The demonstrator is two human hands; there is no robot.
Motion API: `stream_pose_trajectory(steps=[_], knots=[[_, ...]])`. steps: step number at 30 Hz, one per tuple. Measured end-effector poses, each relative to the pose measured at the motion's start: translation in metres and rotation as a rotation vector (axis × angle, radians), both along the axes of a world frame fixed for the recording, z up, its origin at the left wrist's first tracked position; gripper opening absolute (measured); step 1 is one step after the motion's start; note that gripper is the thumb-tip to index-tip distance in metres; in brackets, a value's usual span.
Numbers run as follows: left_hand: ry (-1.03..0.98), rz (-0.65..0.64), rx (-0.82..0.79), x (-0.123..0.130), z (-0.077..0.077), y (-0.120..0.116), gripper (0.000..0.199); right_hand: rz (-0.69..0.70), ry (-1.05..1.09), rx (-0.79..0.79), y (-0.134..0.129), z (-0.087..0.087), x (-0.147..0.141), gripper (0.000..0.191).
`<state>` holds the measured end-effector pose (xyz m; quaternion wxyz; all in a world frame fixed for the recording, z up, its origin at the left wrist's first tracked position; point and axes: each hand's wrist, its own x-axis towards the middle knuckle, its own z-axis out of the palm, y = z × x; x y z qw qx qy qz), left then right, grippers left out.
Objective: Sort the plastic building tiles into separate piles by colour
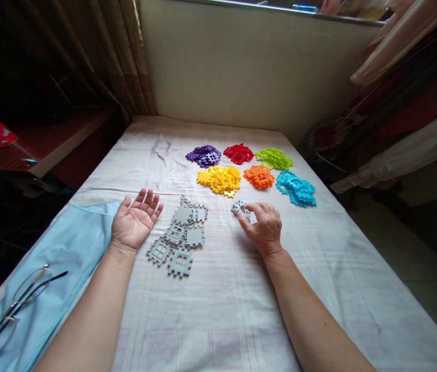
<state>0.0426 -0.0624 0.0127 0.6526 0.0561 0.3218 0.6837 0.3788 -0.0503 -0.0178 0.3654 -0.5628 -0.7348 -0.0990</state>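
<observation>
My left hand [134, 221] lies palm up with fingers spread and nothing in it, just left of a cluster of grey toothed building tiles [195, 236]. Some of those flat interlocking tiles have window-like cutouts; others are solid, and several overlap. On the right, my right hand [262, 227] is curled, with thumb and index finger closed on small grey building pieces [239, 207] at the table surface. The fingers hide part of these pieces, so how many there are I cannot tell.
Beyond my hands sit piles of similar tiles: purple [204, 156], red [238, 153], green [275, 158], yellow [220, 180], orange [259, 176] and blue [296, 188]. Eyeglasses [13, 309] rest on a light blue cloth [75, 243] at left. A wall [242, 67] stands behind the table.
</observation>
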Motion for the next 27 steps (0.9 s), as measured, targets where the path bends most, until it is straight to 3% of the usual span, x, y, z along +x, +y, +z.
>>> stream_pose_trajectory(steps=[4,7,10,12,19,27], knots=[[0.007,0.007,-0.007,0.001,0.001,0.000,0.035,0.283,0.032,-0.039,-0.013,0.005,-0.022,0.013],[0.011,0.007,-0.007,0.001,0.002,0.000,0.035,0.488,0.002,-0.153,-0.024,0.006,-0.042,0.023],[0.010,0.006,-0.007,0.001,0.002,0.000,0.036,0.604,-0.027,-0.237,-0.030,0.003,-0.056,0.042],[0.010,0.005,-0.008,0.002,0.001,0.000,0.037,0.632,-0.040,-0.272,-0.031,0.001,-0.062,0.044],[0.005,0.003,-0.010,0.003,0.002,0.000,0.039,0.617,0.005,-0.205,-0.029,0.002,-0.059,0.034],[-0.002,0.001,-0.005,0.002,0.002,0.000,0.038,0.215,0.104,0.013,-0.009,0.005,-0.020,0.039]])
